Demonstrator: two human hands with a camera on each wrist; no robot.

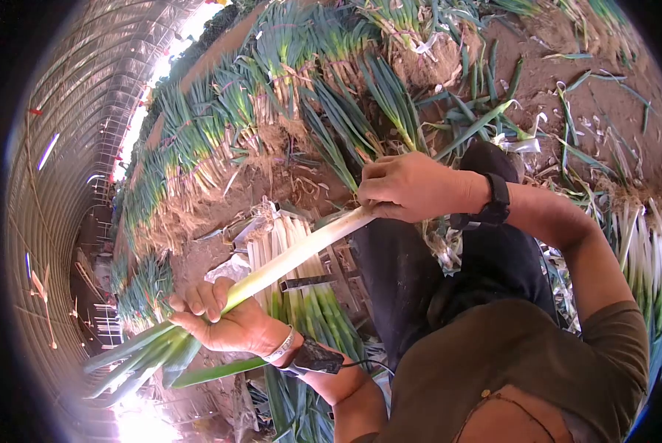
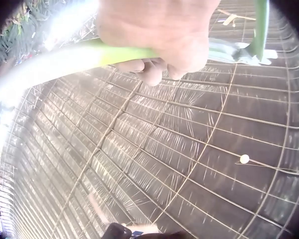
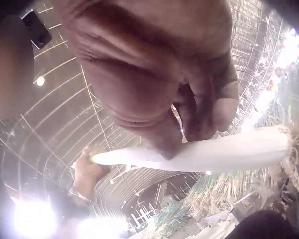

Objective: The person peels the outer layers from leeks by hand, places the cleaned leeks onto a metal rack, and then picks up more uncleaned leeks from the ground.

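A long green onion [image 1: 294, 260] with a thick white stalk slants across in front of the person. Its leaves [image 1: 150, 358] fan out past the left hand [image 1: 231, 321], whose fingers curl round the stalk where it turns green. At the white end, the right hand [image 1: 416, 186] pinches the stalk between thumb and fingers. In the right wrist view, the roots [image 3: 294, 172] show at the tip beyond that hand. The left wrist view has the left hand [image 2: 159, 35] gripping the stalk from above.
Several peeled green onions [image 1: 309, 295] lie below the held one, near a dark metal bar [image 1: 309, 283]. Tied bundles of unpeeled ones [image 1: 190, 159] line the soil at the back left. Another pile [image 1: 648, 258] lies at the right. Leaf scraps [image 1: 486, 118] litter the ground.
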